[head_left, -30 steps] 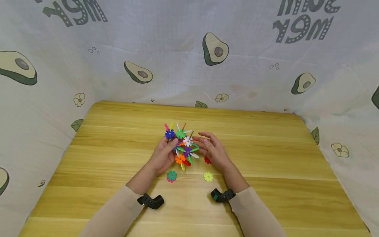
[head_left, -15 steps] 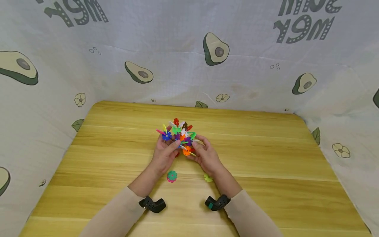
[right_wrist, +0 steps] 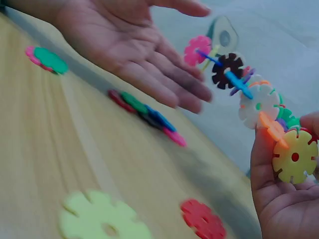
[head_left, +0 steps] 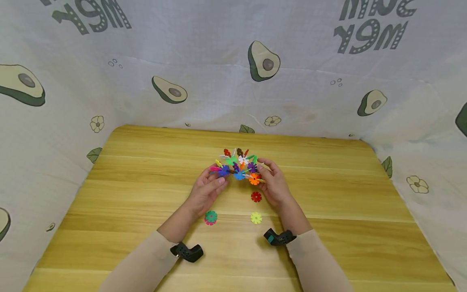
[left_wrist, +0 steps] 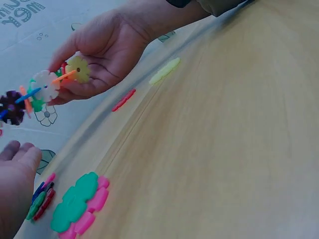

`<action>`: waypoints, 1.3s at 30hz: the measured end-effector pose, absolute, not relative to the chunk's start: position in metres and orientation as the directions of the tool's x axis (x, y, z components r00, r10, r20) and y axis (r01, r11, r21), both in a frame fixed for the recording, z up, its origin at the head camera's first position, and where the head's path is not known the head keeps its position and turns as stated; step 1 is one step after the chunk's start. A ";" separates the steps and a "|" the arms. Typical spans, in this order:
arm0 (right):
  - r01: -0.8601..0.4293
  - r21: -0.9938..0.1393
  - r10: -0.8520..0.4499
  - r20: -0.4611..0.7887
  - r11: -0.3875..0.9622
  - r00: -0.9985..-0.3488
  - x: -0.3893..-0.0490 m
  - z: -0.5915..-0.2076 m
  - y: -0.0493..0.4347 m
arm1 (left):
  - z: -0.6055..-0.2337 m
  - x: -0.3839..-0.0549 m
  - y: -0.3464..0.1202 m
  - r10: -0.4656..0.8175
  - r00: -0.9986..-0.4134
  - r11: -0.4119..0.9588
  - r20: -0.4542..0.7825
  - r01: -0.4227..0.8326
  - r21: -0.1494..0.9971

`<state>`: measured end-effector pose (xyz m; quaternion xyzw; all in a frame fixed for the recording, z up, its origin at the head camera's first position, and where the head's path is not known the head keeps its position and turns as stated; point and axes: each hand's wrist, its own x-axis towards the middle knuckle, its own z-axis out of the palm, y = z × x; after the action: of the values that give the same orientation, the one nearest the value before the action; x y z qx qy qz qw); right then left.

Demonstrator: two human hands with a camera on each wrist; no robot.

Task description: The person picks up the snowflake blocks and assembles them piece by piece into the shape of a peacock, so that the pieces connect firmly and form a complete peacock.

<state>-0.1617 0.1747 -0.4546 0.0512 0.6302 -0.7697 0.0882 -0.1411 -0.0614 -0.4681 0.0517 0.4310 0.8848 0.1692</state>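
Observation:
A many-coloured structure of slotted snowflake discs [head_left: 239, 174] is raised over the table. My right hand [head_left: 276, 185] pinches its right end, near the orange and yellow discs, between thumb and fingers. At the blue and pink end is my left hand [head_left: 207, 191]. In the right wrist view the left hand [right_wrist: 134, 55] shows its palm with fingers extended and thumb apart, close beside the pink disc [right_wrist: 197, 50], gripping nothing. Below the right hand lies a red disc [head_left: 256, 196], with a yellow-green disc [head_left: 256, 218] nearer me.
A green disc [head_left: 211, 215] overlaps a pink one on the table near my left wrist. Beyond them, a small cluster of discs [right_wrist: 133, 102] in red, green, blue and pink shows in both wrist views. A printed curtain [head_left: 219, 52] stands behind the wooden table [head_left: 328, 182].
The structure has turned and shifted right in my right hand. My left hand, which gripped it earlier, has loosened. My right hand has moved right, uncovering the red and yellow-green discs.

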 end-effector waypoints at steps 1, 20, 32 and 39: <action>0.205 -0.961 -0.067 -0.196 -0.185 -0.978 -0.163 -0.455 0.180 | -0.469 -0.142 -0.062 0.344 -0.937 -0.542 -0.065 -0.255 0.801; 0.186 -0.857 0.182 -0.109 0.481 -0.977 -0.175 -0.462 0.235 | -0.478 -0.152 -0.082 0.215 -0.963 0.484 0.165 0.251 0.838; -0.005 -0.863 0.211 0.129 0.506 -0.969 -0.169 -0.463 0.232 | -0.479 -0.162 -0.103 0.342 -0.933 0.591 0.116 0.309 0.745; -0.241 -0.829 -0.024 0.265 0.505 -0.964 -0.161 -0.462 0.220 | -0.480 -0.163 -0.105 0.339 -0.935 0.598 0.103 0.299 0.744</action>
<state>-0.1605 0.2196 -0.4623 -0.0768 0.8604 -0.4915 -0.1101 -0.1627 -0.1052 -0.4801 0.1785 0.8934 0.4115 0.0244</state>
